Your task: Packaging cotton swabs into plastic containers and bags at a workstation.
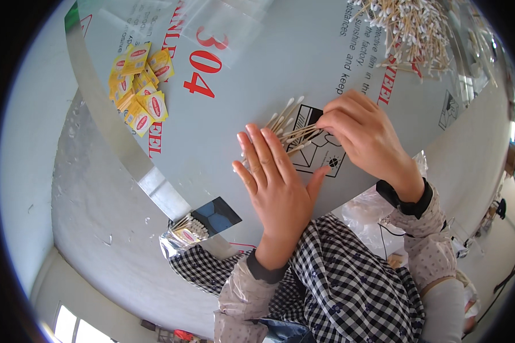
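Note:
A small bunch of cotton swabs (284, 122), white tips on pale sticks, lies fanned out on the grey printed tabletop (234, 108). My left hand (277, 191) rests flat over part of the bunch, fingers stretched out and thumb apart; what lies beneath the palm is hidden. From the right, my right hand (365, 136) pinches the ends of several swabs between thumb and fingertips, their other ends pointing toward my left fingers. How many sticks are in the pinch I cannot tell.
A big heap of loose swabs (415, 31) lies at the far right. Yellow-and-white printed cards (138, 94) are piled at the far left. By the near left edge sits a clear packet of swabs (187, 233) beside a dark patterned square (217, 216). Crumpled clear plastic (365, 210) hangs near the front edge.

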`<state>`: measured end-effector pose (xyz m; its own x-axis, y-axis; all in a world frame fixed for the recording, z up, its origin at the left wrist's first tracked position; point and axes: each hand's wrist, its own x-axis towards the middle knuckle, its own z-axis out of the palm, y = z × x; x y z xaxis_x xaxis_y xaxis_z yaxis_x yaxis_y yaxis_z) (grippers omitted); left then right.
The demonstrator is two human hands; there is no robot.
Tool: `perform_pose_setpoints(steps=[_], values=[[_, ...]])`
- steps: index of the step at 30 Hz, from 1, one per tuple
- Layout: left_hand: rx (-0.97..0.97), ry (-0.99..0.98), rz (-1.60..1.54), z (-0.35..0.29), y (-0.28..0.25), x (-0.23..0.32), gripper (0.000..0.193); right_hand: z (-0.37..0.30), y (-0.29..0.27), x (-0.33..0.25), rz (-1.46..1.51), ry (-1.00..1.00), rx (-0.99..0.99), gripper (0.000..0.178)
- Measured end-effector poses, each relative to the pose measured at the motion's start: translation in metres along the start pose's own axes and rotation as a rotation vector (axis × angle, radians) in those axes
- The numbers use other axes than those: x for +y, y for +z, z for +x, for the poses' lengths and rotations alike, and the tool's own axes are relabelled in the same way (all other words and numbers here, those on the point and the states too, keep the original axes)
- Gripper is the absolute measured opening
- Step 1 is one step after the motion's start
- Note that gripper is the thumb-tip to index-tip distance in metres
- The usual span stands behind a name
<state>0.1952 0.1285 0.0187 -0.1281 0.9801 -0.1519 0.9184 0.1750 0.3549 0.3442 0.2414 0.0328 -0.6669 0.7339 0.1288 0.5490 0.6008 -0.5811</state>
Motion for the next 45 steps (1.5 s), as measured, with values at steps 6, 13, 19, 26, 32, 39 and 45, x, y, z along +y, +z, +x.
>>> perform_pose_setpoints(steps=[6,13,19,26,32,39,45], values=[[0.008,0.023,0.051,0.002,0.004,-0.008,0.105,-0.019,-0.032,0.016,-0.021,0.084,0.025,0.012],[0.075,0.045,-0.109,-0.003,0.000,-0.017,0.109,-0.040,-0.029,0.006,-0.070,0.059,-0.147,0.015],[0.141,-0.009,-0.279,-0.019,-0.017,-0.022,0.115,-0.010,0.021,-0.029,-0.010,-0.089,-0.051,0.018],[0.033,-0.053,-0.020,0.008,0.003,0.006,0.107,-0.008,0.014,-0.021,0.022,0.004,0.139,0.023],[0.155,-0.019,0.153,0.050,0.000,-0.010,0.104,-0.017,-0.006,-0.016,0.074,0.216,0.236,0.023],[0.043,0.050,0.108,0.016,0.009,0.002,0.109,0.002,0.011,-0.018,0.164,0.168,0.312,0.024],[0.253,-0.010,-0.442,0.001,-0.011,-0.020,0.092,0.006,0.039,-0.021,0.637,0.285,0.400,0.032]])
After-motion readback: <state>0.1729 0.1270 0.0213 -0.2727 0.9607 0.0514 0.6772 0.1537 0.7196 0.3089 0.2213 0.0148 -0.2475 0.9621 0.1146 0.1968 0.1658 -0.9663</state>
